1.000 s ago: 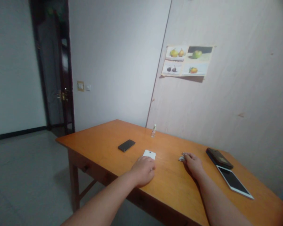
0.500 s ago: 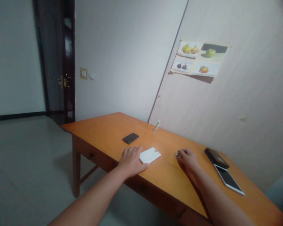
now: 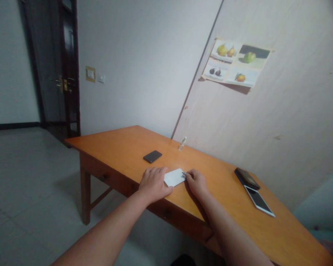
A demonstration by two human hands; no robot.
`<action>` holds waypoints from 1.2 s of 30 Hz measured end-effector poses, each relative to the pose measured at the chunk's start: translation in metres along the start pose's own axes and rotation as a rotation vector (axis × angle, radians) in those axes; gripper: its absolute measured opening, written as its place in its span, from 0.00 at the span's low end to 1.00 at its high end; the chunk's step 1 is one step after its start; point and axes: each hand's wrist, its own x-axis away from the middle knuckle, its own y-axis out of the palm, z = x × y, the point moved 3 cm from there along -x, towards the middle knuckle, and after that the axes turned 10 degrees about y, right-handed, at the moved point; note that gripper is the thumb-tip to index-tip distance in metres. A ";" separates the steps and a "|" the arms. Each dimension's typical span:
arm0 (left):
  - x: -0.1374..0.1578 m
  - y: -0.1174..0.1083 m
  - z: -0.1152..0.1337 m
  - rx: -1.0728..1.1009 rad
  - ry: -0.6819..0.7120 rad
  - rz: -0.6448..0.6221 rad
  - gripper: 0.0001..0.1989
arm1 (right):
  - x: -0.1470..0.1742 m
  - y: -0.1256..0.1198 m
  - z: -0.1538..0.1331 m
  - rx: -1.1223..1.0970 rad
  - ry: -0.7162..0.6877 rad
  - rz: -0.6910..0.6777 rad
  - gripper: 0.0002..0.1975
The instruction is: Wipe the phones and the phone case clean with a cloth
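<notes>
A white phone [image 3: 174, 177] lies flat on the wooden table [image 3: 211, 207], near its front edge. My left hand [image 3: 155, 184] grips its left end, thumb at the near edge and fingers at the far side. At the phone's right end, my right hand [image 3: 196, 181] is closed in a pinch on a small silvery metal object [image 3: 184, 174]. That object overlaps the phone's right corner in view; whether it touches, I cannot tell. Its exact kind is too small to make out.
A black phone [image 3: 152, 156] lies beyond my left hand. A small clear bottle [image 3: 182, 143] stands by the wall. To the right lie a dark wallet-like case [image 3: 246, 178] and a white-framed tablet [image 3: 259, 201]. A fruit poster [image 3: 235, 66] hangs above.
My right hand has moved left with the small metal object, from bare tabletop to the white phone's right end. My left hand stays on the phone. The view has shifted slightly.
</notes>
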 end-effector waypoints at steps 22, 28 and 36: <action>0.008 -0.003 0.004 -0.097 0.026 0.035 0.24 | 0.041 -0.001 -0.028 0.267 -0.195 -0.232 0.23; 0.008 -0.002 0.004 -0.071 0.035 0.047 0.21 | 0.065 0.006 -0.056 0.201 -0.363 -0.492 0.23; 0.008 -0.001 0.004 -0.065 0.014 0.041 0.21 | 0.057 0.004 -0.062 0.225 -0.312 -0.444 0.25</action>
